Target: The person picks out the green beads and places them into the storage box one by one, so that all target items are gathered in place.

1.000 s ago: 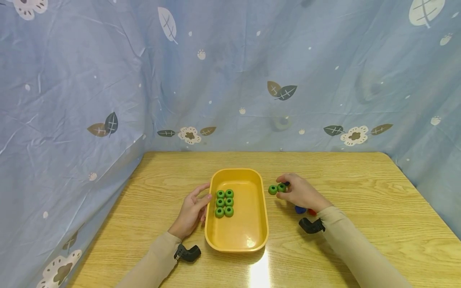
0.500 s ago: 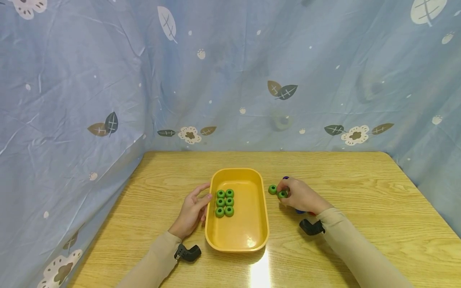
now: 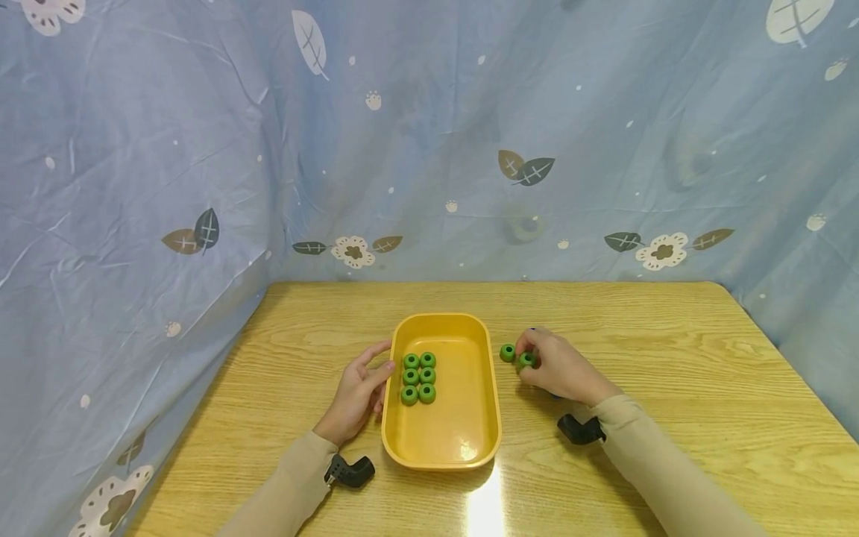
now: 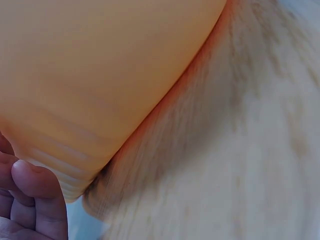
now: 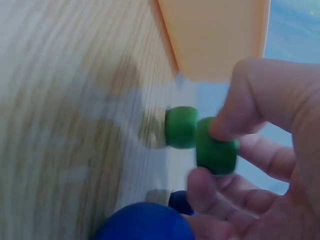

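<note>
A yellow tray (image 3: 463, 440) sits mid-table and holds several green rings (image 3: 419, 377) in two columns at its left side. My left hand (image 3: 359, 391) rests against the tray's left rim (image 4: 75, 170), fingers relaxed. Right of the tray, my right hand (image 3: 560, 367) pinches a green ring (image 3: 526, 359) (image 5: 216, 150) between thumb and fingers. A second green ring (image 3: 508, 353) (image 5: 181, 127) lies on the table just left of it. Blue pieces (image 5: 145, 222) lie under my right palm.
The wooden table (image 3: 671, 358) is closed in by a blue patterned curtain (image 3: 429, 134) at the back and left. A black wrist mount (image 3: 580, 429) sits by my right sleeve and another (image 3: 350, 471) by my left. A glare spot lies near the front edge.
My right hand has closed its fingers on the right-hand green ring and drawn it slightly toward me. The blue and red pieces are now hidden under that hand. The left hand has not moved.
</note>
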`<action>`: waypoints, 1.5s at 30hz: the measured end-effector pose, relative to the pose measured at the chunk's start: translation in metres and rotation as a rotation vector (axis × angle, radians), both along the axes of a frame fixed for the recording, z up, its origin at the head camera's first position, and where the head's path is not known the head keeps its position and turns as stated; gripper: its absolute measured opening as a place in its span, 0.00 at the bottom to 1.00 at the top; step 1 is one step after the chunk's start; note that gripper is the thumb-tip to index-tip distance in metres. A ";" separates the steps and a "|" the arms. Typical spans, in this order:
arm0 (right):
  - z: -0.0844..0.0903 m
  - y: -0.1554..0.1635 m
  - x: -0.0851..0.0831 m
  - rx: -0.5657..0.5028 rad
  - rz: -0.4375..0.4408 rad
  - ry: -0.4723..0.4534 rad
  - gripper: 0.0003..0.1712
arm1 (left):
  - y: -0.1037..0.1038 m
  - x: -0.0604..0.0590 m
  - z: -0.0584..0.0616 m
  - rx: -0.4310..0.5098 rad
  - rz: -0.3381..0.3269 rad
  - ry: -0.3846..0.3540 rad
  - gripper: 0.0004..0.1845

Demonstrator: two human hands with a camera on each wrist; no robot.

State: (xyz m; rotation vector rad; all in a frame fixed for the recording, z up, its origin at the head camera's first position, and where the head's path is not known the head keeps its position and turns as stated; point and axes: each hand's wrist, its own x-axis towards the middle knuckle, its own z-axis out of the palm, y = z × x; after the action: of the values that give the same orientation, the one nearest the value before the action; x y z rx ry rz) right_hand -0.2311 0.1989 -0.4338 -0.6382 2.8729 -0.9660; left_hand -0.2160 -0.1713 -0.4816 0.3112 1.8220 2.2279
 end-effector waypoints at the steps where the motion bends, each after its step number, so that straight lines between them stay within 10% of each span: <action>1: 0.001 -0.001 0.001 -0.004 -0.011 0.018 0.13 | 0.000 0.000 0.000 -0.001 0.000 0.000 0.31; 15: 0.018 -0.023 0.023 -0.090 0.001 0.194 0.17 | 0.000 0.000 -0.002 -0.022 0.027 0.007 0.32; 45: 0.061 -0.091 0.040 -0.091 0.309 0.144 0.14 | 0.001 -0.002 -0.001 -0.011 0.020 0.003 0.31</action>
State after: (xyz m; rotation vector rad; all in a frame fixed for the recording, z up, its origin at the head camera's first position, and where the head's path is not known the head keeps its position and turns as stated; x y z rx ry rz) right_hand -0.1909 0.1078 -0.3727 -1.1628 2.7402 -1.0428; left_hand -0.2178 -0.1707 -0.4828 0.2950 1.8466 2.2310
